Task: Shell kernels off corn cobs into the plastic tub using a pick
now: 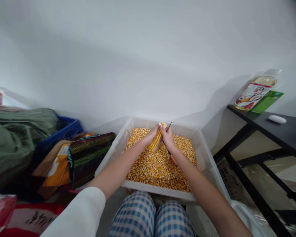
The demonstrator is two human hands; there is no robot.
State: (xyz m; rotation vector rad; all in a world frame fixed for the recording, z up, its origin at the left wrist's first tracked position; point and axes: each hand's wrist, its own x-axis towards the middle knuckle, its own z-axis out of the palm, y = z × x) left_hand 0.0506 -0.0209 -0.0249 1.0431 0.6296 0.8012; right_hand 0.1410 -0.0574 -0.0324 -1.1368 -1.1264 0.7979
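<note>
Over a bed of loose corn kernels (153, 174), an ear of corn (156, 141) is held tilted, its top end toward the wall. My left hand (155, 132) is closed around the ear from the left. My right hand (168, 138) is closed against its upper right side, thumb near the top, where a pale bare patch shows. A thin dark rod (170, 124) sticks out past my right fingers; its other end is hidden. Below my right wrist, an orange handle (174, 160) with a dark shaft shows, partly covered. Whether rod and handle are one tool I cannot tell.
The kernels fill a translucent plastic bin (202, 148) before my knees, against a white wall. At left are a blue crate (69, 126) with green cloth and a dark mesh bag (91, 154). A black table (291, 128) at right bears an oil bottle (258, 90).
</note>
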